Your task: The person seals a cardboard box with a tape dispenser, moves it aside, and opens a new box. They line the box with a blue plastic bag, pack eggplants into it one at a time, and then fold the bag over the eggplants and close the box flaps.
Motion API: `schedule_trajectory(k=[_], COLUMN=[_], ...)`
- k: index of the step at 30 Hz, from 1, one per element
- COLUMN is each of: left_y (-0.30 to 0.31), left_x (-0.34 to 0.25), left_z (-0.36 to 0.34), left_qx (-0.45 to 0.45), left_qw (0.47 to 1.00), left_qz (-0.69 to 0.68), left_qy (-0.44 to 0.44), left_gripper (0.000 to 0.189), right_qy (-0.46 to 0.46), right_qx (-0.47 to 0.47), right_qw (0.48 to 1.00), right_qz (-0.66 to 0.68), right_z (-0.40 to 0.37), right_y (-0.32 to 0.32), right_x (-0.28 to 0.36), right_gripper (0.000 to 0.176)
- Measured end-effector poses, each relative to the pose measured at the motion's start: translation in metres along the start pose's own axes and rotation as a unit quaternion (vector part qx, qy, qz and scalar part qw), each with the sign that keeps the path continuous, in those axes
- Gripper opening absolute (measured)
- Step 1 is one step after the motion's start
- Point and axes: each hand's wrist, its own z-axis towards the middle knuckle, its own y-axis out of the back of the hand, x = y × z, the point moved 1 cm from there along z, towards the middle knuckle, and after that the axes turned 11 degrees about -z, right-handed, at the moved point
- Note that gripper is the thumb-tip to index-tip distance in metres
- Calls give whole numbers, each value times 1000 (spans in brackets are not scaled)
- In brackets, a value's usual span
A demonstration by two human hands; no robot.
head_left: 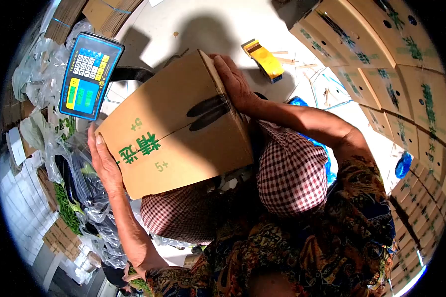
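Note:
Between my two hands is a cardboard box [178, 133] with green print and two dark oval marks, tilted above my lap. My left hand [105, 161] presses on its left end, fingers stretched along the edge. Against the upper right side of the box lies my right hand [235, 84], its fingers together over the edge and partly hidden. A scale display [91, 76] with keys and green readouts stands just beyond the box's upper left corner. To the right of the box, a yellow tape dispenser [265, 60] rests on the pale floor.
Stacked cartons [401, 89] line the right side. Clear plastic bags [91, 198] and green vegetables [67, 210] are at the left. Flattened cardboard [67, 20] leans at the upper left. Blue plastic [404, 165] lies near the cartons. Part of another person [115, 274] shows at the lower left.

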Motion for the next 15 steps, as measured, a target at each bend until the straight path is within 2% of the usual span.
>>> schedule_trajectory(k=[2,5,8,10,11,12,13,14,15], left_y=[-3,-1,16,43,49,54,60,65,58], left_x=[-5,-2,16,61,63,64,66,82,78], left_z=[0,-1,4,11,9,5,1,-1,-8], left_qx=[-4,-16,-22,-31,-28,-25,-23,-47,-67], left_qw=[1000,1000,999,997,990,979,964,921,901], left_qz=[-8,-9,-27,-51,-105,-159,-215,-281,-312], left_qy=[-3,22,37,51,87,122,156,267,293], left_gripper=[54,56,56,57,57,57,57,58,57], right_qy=[41,-61,-298,-357,-385,-300,-322,-341,-358], right_qx=[-25,65,155,160,161,249,268,287,306], right_qw=[998,992,942,910,885,887,860,832,801], right_qz=[-35,-94,-8,136,206,248,290,331,371], right_z=[0,-11,-12,-11,-11,-4,3,14,22], right_y=[-10,-28,-31,-38,-38,-19,-12,-8,-4], right_x=[-22,-60,-58,-51,-49,-42,-47,-51,-52], right_gripper=[43,41,45,52,56,54,49,43,38])
